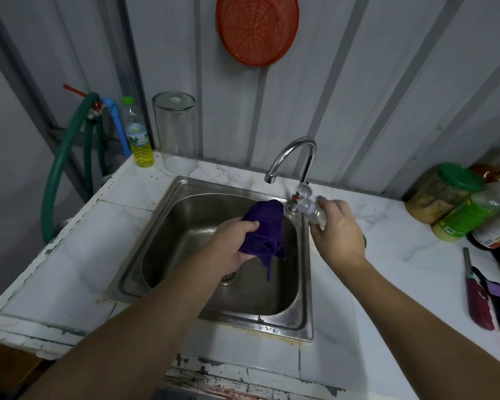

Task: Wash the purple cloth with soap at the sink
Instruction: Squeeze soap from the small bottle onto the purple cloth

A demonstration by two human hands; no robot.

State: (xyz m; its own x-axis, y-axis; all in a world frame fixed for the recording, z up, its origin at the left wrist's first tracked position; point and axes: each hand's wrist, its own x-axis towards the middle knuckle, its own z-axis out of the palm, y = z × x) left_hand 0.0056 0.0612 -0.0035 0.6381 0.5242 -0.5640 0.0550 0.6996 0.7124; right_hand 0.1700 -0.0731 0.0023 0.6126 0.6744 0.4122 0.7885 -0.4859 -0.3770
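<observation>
Both hands are closed: the left hand [235, 241] bunches the purple cloth [264, 230] over the sink [168, 215], while the right hand [339, 226], just right of it, tips what looks like a clear soap bottle [311, 207], blurred, nozzle toward the cloth's upper end.

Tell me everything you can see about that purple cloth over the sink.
The purple cloth is a deep violet, soft, towel-like fabric, bunched and crumpled rather than spread flat. The left hand clutches its lower part, holding it up over the steel sink basin, clear of the bottom. Its upper end rises toward the tap's base, and a thin corner dangles down toward the drain. No foam shows on it; whether it is wet cannot be told.
</observation>
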